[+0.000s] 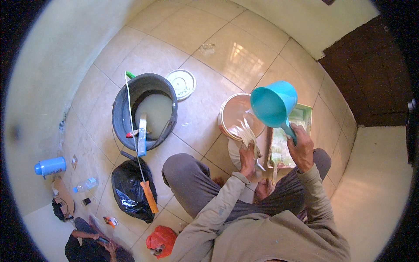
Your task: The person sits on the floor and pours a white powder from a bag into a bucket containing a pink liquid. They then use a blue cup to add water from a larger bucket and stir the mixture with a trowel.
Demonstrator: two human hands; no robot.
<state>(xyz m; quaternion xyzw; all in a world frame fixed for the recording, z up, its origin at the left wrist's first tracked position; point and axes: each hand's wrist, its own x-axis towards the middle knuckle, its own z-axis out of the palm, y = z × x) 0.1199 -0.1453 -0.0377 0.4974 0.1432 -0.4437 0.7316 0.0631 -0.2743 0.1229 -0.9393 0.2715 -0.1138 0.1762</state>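
Note:
My right hand (301, 150) is closed round the handle of a teal water dipper (283, 98). The dipper is tilted, its mouth toward a round paint bucket (221, 118) with a pale pinkish-brown inside. At the bucket's near rim my left hand (247, 159) grips a pale, splayed, strip-like thing (246, 131) whose far end reaches over the opening; its kind is unclear. Whether liquid is leaving the dipper, I cannot tell. Beside the bucket, partly under the dipper, lies a green-and-white stained paint tray (283, 150).
A black tub (118, 114) of cloudy liquid stands left, a paint roller (148, 196) and a blue-handled tool (142, 139) across it. Nearby are a white lid (181, 84), black plastic bag (131, 187), red bag (161, 240), bottle (86, 184) and blue jug (50, 166). Another person (94, 244) sits lower left.

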